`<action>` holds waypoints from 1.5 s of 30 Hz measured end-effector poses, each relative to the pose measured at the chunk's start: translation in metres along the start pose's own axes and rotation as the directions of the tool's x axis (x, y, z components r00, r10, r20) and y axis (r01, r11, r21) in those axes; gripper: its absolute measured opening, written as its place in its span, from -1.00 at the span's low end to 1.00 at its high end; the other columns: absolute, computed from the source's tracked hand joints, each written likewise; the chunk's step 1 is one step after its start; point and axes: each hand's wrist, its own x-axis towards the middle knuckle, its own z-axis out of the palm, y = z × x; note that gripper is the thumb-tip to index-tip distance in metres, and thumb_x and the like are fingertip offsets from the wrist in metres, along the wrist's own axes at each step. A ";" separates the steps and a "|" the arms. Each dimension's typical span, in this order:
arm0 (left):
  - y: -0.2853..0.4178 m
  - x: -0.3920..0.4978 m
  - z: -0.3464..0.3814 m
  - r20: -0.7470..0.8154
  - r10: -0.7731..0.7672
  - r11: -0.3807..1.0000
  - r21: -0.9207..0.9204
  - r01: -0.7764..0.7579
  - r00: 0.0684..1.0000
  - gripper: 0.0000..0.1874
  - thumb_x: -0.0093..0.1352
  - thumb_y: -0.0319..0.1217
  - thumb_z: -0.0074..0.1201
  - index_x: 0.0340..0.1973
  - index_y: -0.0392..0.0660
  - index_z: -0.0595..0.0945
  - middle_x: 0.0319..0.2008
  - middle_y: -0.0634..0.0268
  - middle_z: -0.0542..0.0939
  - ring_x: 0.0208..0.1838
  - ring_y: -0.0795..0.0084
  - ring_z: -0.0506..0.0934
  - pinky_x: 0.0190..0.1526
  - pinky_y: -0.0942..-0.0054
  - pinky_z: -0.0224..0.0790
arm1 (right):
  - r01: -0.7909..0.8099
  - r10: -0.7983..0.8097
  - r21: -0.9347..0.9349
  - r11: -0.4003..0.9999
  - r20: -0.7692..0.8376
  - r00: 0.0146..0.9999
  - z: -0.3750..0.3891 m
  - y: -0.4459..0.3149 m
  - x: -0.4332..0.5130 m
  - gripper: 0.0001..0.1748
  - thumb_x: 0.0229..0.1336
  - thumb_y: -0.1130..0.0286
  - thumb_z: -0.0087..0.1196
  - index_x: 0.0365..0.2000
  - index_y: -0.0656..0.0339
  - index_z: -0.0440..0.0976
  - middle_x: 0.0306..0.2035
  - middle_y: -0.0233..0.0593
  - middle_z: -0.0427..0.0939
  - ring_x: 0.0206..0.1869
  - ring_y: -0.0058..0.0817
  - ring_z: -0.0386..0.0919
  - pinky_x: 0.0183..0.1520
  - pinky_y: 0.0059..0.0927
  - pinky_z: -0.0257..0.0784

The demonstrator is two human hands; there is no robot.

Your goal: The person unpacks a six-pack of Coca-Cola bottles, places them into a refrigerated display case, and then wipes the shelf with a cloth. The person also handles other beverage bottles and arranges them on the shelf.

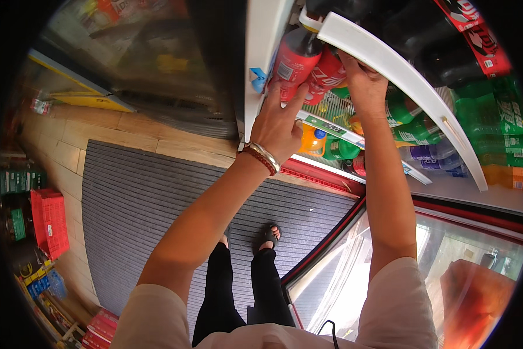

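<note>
Both my arms reach into a drinks fridge with its glass door (331, 279) swung open. My left hand (281, 122) spreads its fingers against the lower end of a red-labelled cola bottle (297, 56) beside the white fridge wall. A second red-labelled cola bottle (326, 74) lies right next to it. My right hand (364, 83) is at that second bottle, under the curved white shelf rail (392, 61); its fingertips are partly hidden, so its hold is unclear. Green bottles (414, 131) and purple-labelled bottles (433, 157) stand to the right. An orange drink bottle (313, 140) is on the level below.
A grey ribbed mat (156, 209) lies under my feet on a wood-look floor. At the far left are a red plastic basket (50, 222) and stacked goods. Another glass-fronted cabinet (169, 65) stands left of the fridge. Large dark bottles (436, 48) fill the upper right.
</note>
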 end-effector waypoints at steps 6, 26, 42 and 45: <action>-0.006 -0.005 0.008 0.001 0.002 1.000 0.024 -0.002 1.000 -0.25 0.08 -0.61 0.07 0.23 -0.01 0.31 0.16 -0.10 0.22 0.19 -0.05 0.31 0.06 0.22 0.36 | -0.148 0.142 0.021 0.989 0.161 0.977 -0.025 -0.012 -0.007 -0.79 0.08 0.57 0.12 -0.22 0.29 0.56 -0.29 -0.35 0.61 -0.27 -0.65 0.50 -0.10 -0.63 0.36; -0.012 -0.059 0.022 0.200 -0.098 0.984 -0.128 0.125 0.975 -0.30 0.13 -0.55 0.05 0.23 -0.02 0.31 0.15 -0.13 0.24 0.12 -0.07 0.36 0.08 0.25 0.33 | 0.245 0.007 -0.923 -0.295 0.255 0.967 -0.081 0.079 0.049 -0.53 0.16 0.23 -0.01 0.08 0.12 0.34 0.12 -0.21 0.37 0.20 -0.34 0.28 0.23 -0.30 0.16; 0.007 -0.045 0.022 0.262 -0.060 0.982 -0.157 0.103 0.963 -0.34 0.16 -0.53 0.08 0.21 -0.02 0.33 0.17 -0.08 0.25 0.13 -0.02 0.36 0.08 0.26 0.35 | 0.042 -0.063 -0.149 0.988 -0.137 0.988 -0.050 -0.005 -0.029 -0.88 -0.10 0.65 0.12 -0.50 0.28 0.61 -0.45 -0.30 0.59 -0.39 -0.60 0.49 -0.23 -0.61 0.37; 0.016 -0.043 0.029 0.223 0.005 0.979 -0.200 0.041 0.975 -0.34 0.13 -0.57 0.07 0.19 -0.06 0.34 0.10 -0.06 0.28 0.11 -0.02 0.36 0.06 0.26 0.35 | 0.132 -0.139 -0.357 0.925 0.005 0.990 -0.063 0.023 -0.006 -0.90 -0.02 0.57 0.15 -0.40 0.28 0.59 -0.39 -0.30 0.60 -0.31 -0.54 0.51 -0.18 -0.55 0.38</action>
